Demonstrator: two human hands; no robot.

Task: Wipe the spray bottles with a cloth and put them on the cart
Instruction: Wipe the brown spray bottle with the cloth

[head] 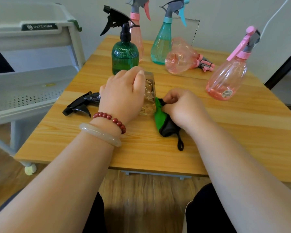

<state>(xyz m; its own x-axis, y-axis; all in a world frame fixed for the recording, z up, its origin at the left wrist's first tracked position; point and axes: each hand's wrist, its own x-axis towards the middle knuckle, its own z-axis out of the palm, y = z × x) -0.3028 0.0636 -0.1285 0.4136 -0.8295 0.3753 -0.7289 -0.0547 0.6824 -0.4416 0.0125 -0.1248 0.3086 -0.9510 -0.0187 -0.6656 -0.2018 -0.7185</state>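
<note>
Clear bottle [149,91] wipe barely begun, I judge: my left hand [121,95] curls round it, right hand [180,105] pinches the cloth [160,115] against it; five other bottles [124,54] wait on the table [242,125].

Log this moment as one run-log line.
step: wipe | left hand: grips clear bottle lying on table | right hand: pinches cloth at bottle's base | cart: left of table
</note>
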